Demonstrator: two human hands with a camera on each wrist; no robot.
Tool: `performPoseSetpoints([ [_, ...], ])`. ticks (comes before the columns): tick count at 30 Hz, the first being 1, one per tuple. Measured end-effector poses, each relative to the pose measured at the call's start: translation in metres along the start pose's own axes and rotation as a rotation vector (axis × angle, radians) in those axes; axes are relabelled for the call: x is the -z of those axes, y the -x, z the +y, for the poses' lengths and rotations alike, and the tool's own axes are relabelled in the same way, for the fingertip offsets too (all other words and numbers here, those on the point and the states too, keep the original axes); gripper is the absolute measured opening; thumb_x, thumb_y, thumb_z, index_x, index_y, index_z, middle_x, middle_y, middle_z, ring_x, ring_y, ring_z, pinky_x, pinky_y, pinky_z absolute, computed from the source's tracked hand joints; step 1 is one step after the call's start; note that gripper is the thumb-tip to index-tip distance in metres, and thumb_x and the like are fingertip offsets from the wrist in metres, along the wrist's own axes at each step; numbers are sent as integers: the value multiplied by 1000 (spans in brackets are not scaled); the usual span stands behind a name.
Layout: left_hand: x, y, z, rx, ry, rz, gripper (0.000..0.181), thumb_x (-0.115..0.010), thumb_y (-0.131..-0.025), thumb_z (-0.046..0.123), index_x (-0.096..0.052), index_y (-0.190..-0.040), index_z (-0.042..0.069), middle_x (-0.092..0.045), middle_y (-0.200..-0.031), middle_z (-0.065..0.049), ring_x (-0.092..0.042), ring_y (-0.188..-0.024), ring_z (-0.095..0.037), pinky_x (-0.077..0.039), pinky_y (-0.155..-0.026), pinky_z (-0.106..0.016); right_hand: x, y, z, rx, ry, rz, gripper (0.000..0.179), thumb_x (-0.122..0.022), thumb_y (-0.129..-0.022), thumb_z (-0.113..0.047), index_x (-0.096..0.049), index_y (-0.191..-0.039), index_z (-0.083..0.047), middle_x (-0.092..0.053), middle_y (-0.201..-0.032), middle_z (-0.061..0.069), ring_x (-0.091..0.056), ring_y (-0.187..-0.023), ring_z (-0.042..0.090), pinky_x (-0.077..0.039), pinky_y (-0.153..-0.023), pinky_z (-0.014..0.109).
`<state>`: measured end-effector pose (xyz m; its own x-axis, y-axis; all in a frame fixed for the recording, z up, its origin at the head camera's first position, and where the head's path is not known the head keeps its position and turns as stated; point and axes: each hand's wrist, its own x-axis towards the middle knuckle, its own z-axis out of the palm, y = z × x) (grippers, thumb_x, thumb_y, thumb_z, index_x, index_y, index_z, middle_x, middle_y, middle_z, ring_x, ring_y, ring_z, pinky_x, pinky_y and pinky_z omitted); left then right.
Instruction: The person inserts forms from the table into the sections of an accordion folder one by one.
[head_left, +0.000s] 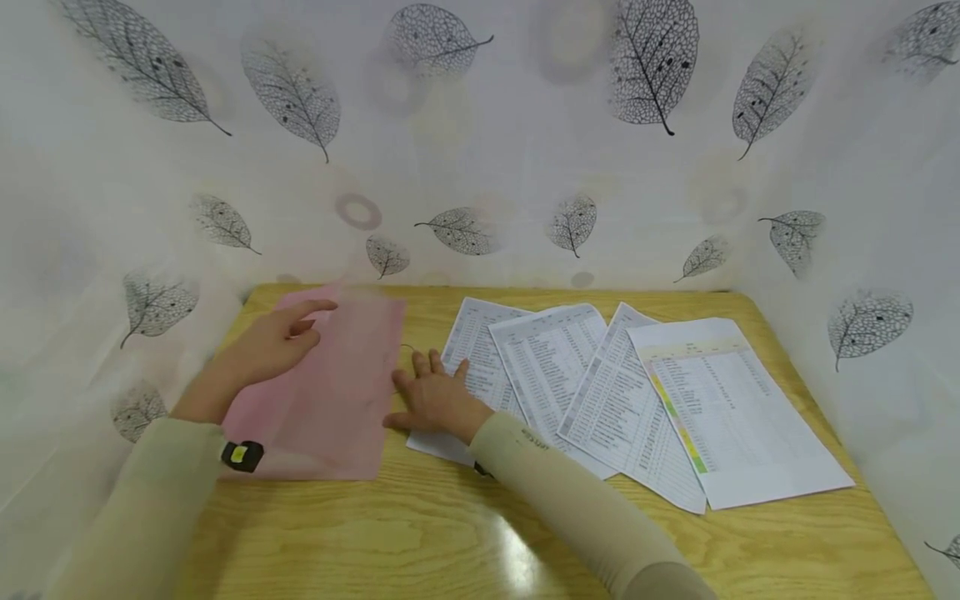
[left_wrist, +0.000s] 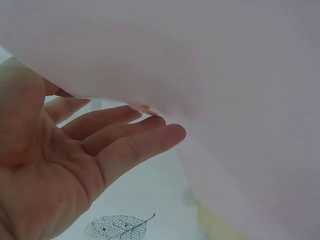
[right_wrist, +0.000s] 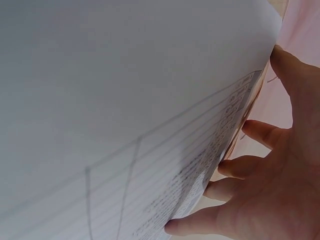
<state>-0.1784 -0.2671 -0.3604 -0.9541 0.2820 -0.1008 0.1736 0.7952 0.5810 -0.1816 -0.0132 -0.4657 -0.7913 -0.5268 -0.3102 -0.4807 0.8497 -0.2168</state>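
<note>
Over the left part of a pink sheet [head_left: 348, 375], my left hand [head_left: 273, 342] hovers with its index finger extended and the others loosely bent. In the left wrist view, pale pink sheet [left_wrist: 250, 100] fills much of the picture beside the fingers [left_wrist: 135, 145]; I see no pinch on it, and the thumb is mostly hidden. My right hand [head_left: 438, 400] lies with spread fingers at the left edge of the leftmost printed sheet [head_left: 480, 333]. The right wrist view shows its fingertips [right_wrist: 232, 167] along the edge of a printed page [right_wrist: 150, 125].
Right of that page, more printed tables overlap in a fan: a second sheet [head_left: 555, 350], a third sheet [head_left: 622, 425] and one with a coloured strip [head_left: 750, 425]. All lie on a wood-grain table [head_left: 360, 542]. Leaf-patterned white curtain [head_left: 480, 150] encloses its back and sides.
</note>
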Motion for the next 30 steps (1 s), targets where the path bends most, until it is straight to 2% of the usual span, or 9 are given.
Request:
performPoseSetpoints([
  [3,3,2,-3,20,14,6,51,-48,-109,17,-43,-159,12,-45,-157,-30,-47,-142,-54,-49,-81,-43,1,1,0,1,6,-5,84,-56,-95,-76,-33,-165,-36,-16,-177,12,-14,-163,41,-19,-116,82],
  [7,4,5,-5,39,61,9,51,-48,-109,17,-42,-160,13,-35,-166,-25,-46,-143,-55,-49,-81,-40,2,2,-1,2,8,-10,84,-55,-95,-76,-32,-166,-36,-16,-177,13,-14,-163,42,-19,-117,82],
  [10,5,6,-7,47,128,-1,51,-49,-110,17,-41,-160,14,-56,-138,-29,-63,-120,-51,-50,-73,-35,1,2,-1,3,8,-10,85,-55,-95,-76,-31,-166,-35,-15,-177,13,-13,-163,42,-18,-117,81],
  [14,7,7,-12,35,240,-37,55,-52,-110,15,-38,-162,13,-55,-140,-27,-59,-126,-50,-52,-71,-32,1,2,0,2,11,-3,85,-54,-96,-76,-30,-166,-36,-14,-177,13,-13,-163,42,-18,-117,82],
  [17,8,7,-18,33,308,-67,58,-55,-109,15,-36,-164,13,-27,-171,-20,-33,-153,-52,-56,-83,-39,1,2,-1,1,8,2,84,-54,-95,-76,-31,-166,-36,-15,-177,12,-14,-163,41,-19,-117,82],
  [19,8,7,-22,41,333,-67,58,-57,-109,18,-37,-164,14,-23,-174,-17,-31,-154,-51,-57,-91,-45,1,3,-1,2,8,8,84,-55,-95,-77,-32,-165,-36,-16,-177,12,-14,-163,41,-19,-117,82],
  [22,8,9,-25,36,357,-47,58,-59,-108,19,-40,-162,14,-26,-173,-16,-33,-154,-49,-56,-94,-38,-1,2,-1,4,5,14,83,-55,-95,-76,-33,-165,-36,-17,-177,12,-15,-163,42,-19,-116,83],
  [26,7,10,-25,35,378,-2,55,-61,-107,18,-45,-159,12,-32,-171,-16,-37,-152,-47,-52,-87,-19,-2,1,0,3,3,19,83,-55,-95,-76,-33,-165,-37,-17,-177,12,-14,-163,42,-19,-116,83],
  [30,5,9,-23,32,385,19,52,-61,-106,15,-48,-156,9,-38,-168,-18,-40,-151,-46,-52,-86,-18,-2,1,-1,4,4,20,82,-55,-95,-76,-34,-164,-37,-17,-177,12,-15,-163,42,-19,-116,83],
])
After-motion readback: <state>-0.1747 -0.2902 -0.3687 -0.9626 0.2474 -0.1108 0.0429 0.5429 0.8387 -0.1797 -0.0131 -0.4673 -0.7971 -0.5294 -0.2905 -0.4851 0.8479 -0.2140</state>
